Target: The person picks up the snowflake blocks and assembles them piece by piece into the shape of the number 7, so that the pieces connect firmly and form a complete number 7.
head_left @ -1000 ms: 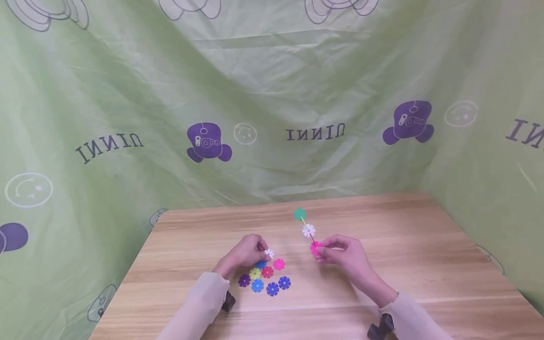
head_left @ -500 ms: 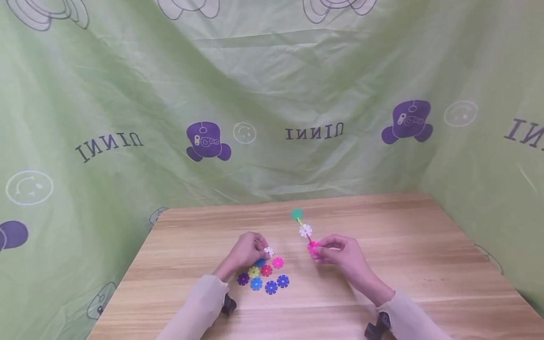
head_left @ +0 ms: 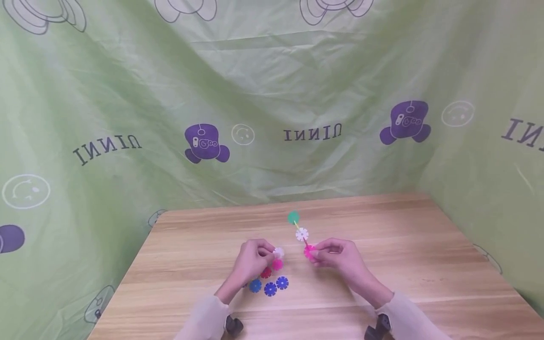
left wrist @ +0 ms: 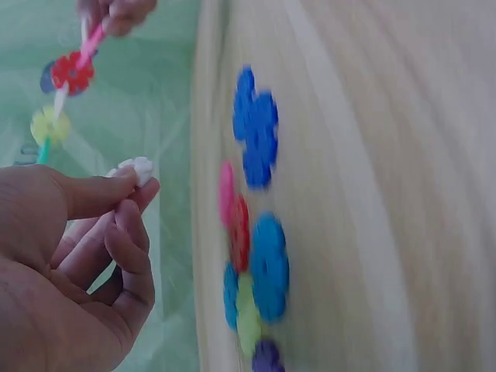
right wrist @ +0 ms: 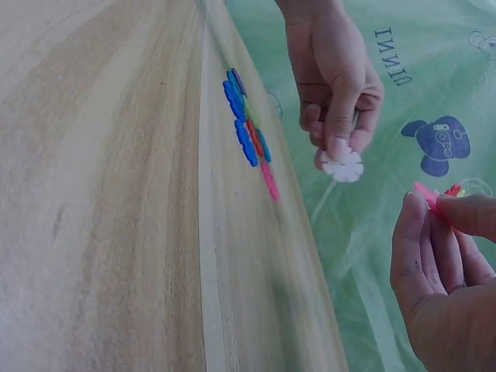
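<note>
The left hand [head_left: 253, 257] has just carried its white snowflake disc [head_left: 278, 253] over toward the right hand [head_left: 342, 257], and the forearm now hides some of the loose pieces in the head view. The right hand has barely shifted, so the gap between that single disc and the assembled chain is narrower; the two look to be lining up, but they are apart and nothing new is joined. The left thumb and fingertips pinch the white disc at one edge, leaving most of its notched face jutting beyond them, clear of the wooden table [head_left: 382, 236]. The right thumb and fingers pinch the pink end disc [head_left: 309, 252]; from there the chain slants up and away through a red disc [head_left: 305, 242], a second white disc [head_left: 302, 234] and a yellow disc [head_left: 297, 226] to a green disc [head_left: 293, 217] at the far tip. A loose pink disc [head_left: 277, 265] shows just below the left fingertips, with two dark blue discs [head_left: 276, 286] nearer the person.
</note>
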The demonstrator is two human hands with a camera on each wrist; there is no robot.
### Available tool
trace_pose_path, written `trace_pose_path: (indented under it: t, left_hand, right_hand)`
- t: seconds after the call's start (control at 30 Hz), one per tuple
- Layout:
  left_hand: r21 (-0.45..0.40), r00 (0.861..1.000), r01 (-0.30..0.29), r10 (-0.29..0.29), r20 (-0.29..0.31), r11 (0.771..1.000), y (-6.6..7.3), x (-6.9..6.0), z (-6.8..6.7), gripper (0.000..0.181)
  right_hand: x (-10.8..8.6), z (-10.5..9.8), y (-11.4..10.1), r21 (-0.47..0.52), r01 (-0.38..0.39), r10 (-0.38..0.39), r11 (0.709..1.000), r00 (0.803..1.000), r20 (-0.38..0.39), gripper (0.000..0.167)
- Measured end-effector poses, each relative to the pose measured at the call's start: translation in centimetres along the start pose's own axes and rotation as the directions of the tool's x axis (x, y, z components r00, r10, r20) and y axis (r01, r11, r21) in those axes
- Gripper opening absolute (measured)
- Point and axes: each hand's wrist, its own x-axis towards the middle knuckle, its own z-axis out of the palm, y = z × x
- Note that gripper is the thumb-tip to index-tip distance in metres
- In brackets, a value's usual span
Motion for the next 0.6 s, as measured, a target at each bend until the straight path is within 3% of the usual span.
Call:
trace_pose_path:
  t: [0.13,0.37,0.6]
  left_hand:
    - [-0.047,1.0,-0.021,0.022,0.018,0.999,0.9,-0.7,0.9,0.005]
    - [-0.006,0.997,-0.079,0.079,0.011,0.997,2.2,-1.9,2.0,0.007]
    - [-0.039,0.995,-0.098,0.098,-0.008,0.994,2.9,-2.5,2.4,0.01]
  right_hand:
    - [-0.1,0.3,0.0,0.005,-0.002,0.002,1.0,1.0,0.018,0.033]
    - [-0.2,0.7,0.1,0.009,-0.006,0.005,1.0,0.999,0.034,0.032]
    - [-0.4,0.9,0.1,0.024,-0.009,0.008,1.0,0.998,0.061,0.034]
